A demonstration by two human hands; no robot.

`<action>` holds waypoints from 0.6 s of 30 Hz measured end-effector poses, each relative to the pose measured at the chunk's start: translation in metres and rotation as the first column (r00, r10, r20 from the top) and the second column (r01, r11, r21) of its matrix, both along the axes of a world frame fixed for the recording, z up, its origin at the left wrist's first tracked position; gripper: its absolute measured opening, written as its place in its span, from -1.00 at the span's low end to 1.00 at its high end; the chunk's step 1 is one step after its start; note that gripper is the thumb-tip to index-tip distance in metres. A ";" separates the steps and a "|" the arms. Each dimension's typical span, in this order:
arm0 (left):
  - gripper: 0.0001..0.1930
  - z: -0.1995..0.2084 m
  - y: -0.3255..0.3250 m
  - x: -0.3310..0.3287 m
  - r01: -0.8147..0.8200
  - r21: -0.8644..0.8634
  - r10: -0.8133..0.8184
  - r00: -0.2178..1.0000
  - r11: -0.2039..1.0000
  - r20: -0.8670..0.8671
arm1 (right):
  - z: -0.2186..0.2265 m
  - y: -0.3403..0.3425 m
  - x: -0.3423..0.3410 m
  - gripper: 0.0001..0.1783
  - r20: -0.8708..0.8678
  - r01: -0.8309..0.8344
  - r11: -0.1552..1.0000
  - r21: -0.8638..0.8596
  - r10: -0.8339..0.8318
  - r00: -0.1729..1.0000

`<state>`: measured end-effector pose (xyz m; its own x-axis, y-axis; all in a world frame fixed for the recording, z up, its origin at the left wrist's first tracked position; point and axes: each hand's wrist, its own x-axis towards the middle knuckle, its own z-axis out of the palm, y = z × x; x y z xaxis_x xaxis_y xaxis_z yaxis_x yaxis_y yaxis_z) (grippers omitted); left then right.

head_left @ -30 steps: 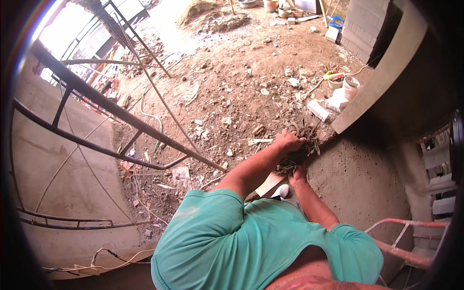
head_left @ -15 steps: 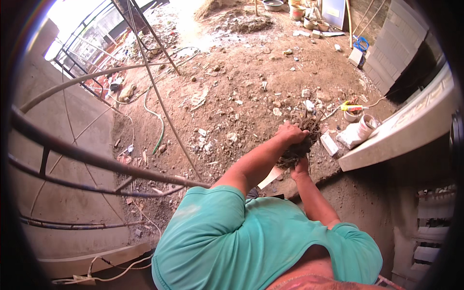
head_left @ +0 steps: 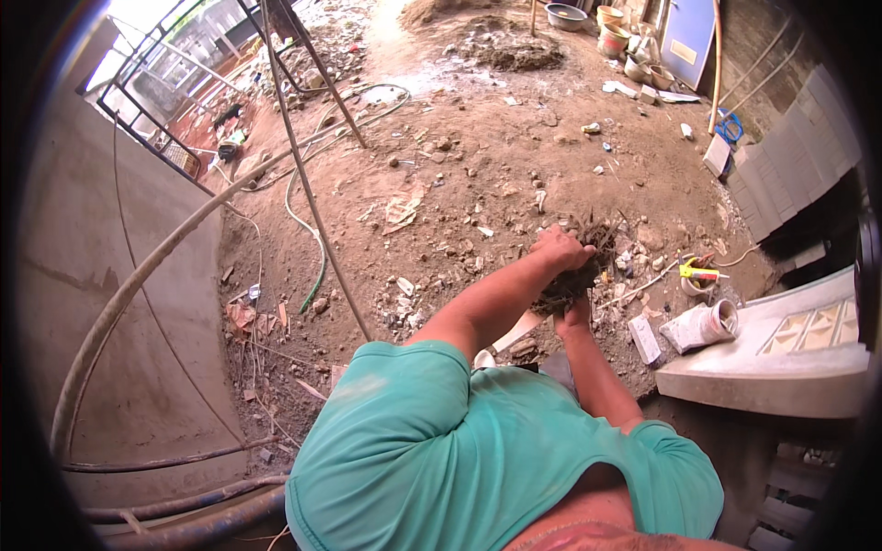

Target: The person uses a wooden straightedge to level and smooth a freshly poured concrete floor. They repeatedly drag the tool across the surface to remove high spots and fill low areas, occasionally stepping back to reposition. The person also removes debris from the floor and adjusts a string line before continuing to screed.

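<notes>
A dark, shaggy bundle of twigs or roots [head_left: 599,248], clumped with what looks like mud, is held out in front of me over the dirt ground. My left hand [head_left: 560,248] is closed on its upper left side. Below it, my right hand [head_left: 572,318] grips the underside, its fingers partly hidden by the bundle. Loose strands stick out past both hands toward the upper right. Just under the bundle shows a pale flat strip [head_left: 516,332], partly covered by my left arm.
At right, a white block [head_left: 646,340], a whitish sack-like container [head_left: 703,324] and a yellow tool [head_left: 700,271] lie by a pale concrete ledge [head_left: 763,386]. Thin poles [head_left: 310,184], a green hose [head_left: 318,280] and a bent pipe [head_left: 152,266] cross the left side. Rubble litters the ground.
The view has shifted, so the ledge and yellow tool sit lower and farther right, and the railing at left has dropped low. Both hands keep hold of the bundle.
</notes>
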<state>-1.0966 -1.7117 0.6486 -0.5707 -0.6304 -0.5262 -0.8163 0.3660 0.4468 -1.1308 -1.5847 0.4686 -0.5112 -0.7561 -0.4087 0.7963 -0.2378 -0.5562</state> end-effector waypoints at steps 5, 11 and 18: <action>-0.24 0.002 -0.098 0.009 -0.093 -0.008 0.093 0.995 0.996 0.036 | 0.007 -0.101 0.003 -0.61 -0.038 -0.122 0.992 0.002 0.122 0.992; -0.19 -0.029 -0.215 0.006 -0.156 -0.059 0.160 0.985 0.986 0.067 | -0.002 -0.220 -0.005 -0.61 -0.008 -0.258 0.964 -0.060 0.258 0.966; -0.20 -0.070 -0.362 -0.033 -0.222 -0.086 0.230 0.968 0.971 0.099 | -0.022 -0.362 -0.047 -0.57 0.005 -0.331 0.941 -0.075 0.332 0.943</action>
